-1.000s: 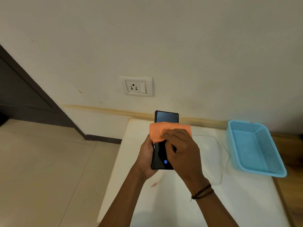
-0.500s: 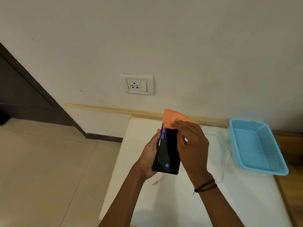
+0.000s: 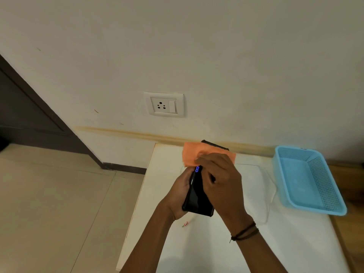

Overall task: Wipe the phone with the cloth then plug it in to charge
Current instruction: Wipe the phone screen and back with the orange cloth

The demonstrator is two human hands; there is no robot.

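A black phone [image 3: 198, 200] is held upright over the white table [image 3: 216, 249], its screen facing me with a small blue glow near the top. My left hand [image 3: 178, 196] grips it from the left side and behind. My right hand [image 3: 220, 186] presses an orange cloth [image 3: 194, 154] against the upper part of the screen. The cloth covers most of the phone's top, and only the top edge of the case shows above it. A thin white charging cable [image 3: 270, 196] lies on the table to the right of my hands.
A white wall socket with a switch [image 3: 164, 104] sits on the wall above the table's far left corner. A light blue plastic basket [image 3: 307, 180] stands at the table's right. Beige floor tiles and a dark door frame lie to the left.
The cloth moved from the middle of the screen to the phone's top end. The phone tilted a little, its lower end swinging left.
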